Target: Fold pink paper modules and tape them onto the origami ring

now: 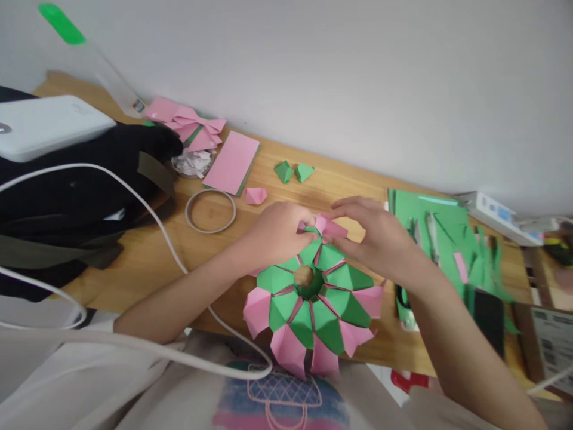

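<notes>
A round origami flower [302, 322], built of folded green units with pink tips around an open centre, sits in front of my body above the table's near edge. My left hand [280, 233] is closed on its far rim, fingertips pinching the paper. From the other side my right hand [380, 242] grips a pink folded piece [331, 227] on the same rim between thumb and fingers. Whether that piece is fully joined to the ring I cannot tell. Beyond my hands lie a loose pink unit [255, 196] and two small green folded units [283, 172].
A tape-like ring [188, 209], a pink paper stack [233, 161] and pink folded pieces [201, 128] lie left. Green sheets and scraps [407, 206] and a dark phone [487, 322] lie right. A white cable [152, 212] crosses my left arm near a black bag [89, 191].
</notes>
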`<state>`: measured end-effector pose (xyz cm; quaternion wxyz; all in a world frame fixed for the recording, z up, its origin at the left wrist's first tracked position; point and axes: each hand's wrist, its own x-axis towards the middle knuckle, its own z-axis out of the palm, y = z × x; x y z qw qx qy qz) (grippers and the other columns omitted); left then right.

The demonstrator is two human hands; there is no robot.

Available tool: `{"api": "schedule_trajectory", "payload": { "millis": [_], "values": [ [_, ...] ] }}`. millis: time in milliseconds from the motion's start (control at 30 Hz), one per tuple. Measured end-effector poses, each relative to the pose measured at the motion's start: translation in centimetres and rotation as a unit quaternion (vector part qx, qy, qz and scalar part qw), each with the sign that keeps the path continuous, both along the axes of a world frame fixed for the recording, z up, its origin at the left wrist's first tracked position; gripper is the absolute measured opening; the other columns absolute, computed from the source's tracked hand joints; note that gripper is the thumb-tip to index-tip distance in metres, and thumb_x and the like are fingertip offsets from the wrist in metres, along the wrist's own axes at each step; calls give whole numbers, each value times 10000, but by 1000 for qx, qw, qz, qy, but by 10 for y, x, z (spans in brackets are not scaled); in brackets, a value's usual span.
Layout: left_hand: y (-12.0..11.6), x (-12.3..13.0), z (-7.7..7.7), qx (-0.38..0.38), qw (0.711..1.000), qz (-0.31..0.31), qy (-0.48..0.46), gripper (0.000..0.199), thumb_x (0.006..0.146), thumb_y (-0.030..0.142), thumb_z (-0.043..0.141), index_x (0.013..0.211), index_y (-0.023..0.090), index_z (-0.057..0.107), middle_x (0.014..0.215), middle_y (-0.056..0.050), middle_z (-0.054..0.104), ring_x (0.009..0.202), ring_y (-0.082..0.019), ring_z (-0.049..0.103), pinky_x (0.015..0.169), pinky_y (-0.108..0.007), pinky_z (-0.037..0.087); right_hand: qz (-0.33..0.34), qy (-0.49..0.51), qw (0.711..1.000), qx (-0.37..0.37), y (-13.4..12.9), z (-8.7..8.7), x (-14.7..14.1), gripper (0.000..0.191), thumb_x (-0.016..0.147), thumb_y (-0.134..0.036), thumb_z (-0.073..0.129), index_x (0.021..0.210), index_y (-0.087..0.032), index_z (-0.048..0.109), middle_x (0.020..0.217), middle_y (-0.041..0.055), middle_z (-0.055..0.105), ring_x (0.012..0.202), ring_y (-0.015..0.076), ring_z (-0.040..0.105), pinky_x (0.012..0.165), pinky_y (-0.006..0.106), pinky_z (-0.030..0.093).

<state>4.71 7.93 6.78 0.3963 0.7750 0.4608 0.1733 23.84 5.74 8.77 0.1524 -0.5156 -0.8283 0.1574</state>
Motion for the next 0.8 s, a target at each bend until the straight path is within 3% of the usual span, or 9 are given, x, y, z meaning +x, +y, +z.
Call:
{"api": "schedule_trajectory", "payload": {
  "millis": [100,200,267,400,600,800],
  "values": [
    [0,-1,-1,8,1000,4,9,270,726,147,549,509,161,389,502,47,399,529,-95,385,534,-280,198,-21,35,997,-62,1,0,1,335,742,-266,676,1069,-205,630,1098,61,679,1031,218,626,891,400,486],
    [0,-2,-2,10,1000,6,8,278,720,156,556,507,158,377,506,47,402,539,-94,397,540,-272,211,-116,61,985,-111,1,-1,-2,339,743,-278,656,1068,-185,634,1076,73,693,1002,223,640,854,388,500],
    [0,-2,-2,8,1000,4,7,269,721,161,548,510,158,381,507,48,412,539,-94,401,543,-267,222,-149,90,966,-192,4,-1,-4,251,770,-293,629,996,-194,673,1026,62,708,944,204,651,806,349,504],
    [0,-2,0,-7,1000,-2,17,230,737,187,536,526,155,451,532,35,477,553,-102,427,542,-264,228,-155,174,912,-338,12,-1,-6,199,805,-341,597,888,-202,712,900,28,711,750,131,618,632,248,457],
    [-1,-1,0,-11,999,16,30,227,746,205,544,535,155,476,532,34,478,552,-105,423,541,-257,234,-184,196,902,-338,13,-8,-12,201,791,-344,585,788,-175,694,597,-34,555,498,66,382,468,226,282],
    [0,-2,-2,-8,999,17,34,245,725,203,564,518,158,442,519,46,419,550,-98,395,539,-254,236,-202,259,875,-356,10,-13,-14,132,718,-297,649,761,-173,668,608,-16,590,528,84,451,499,233,325]
  ]
}}
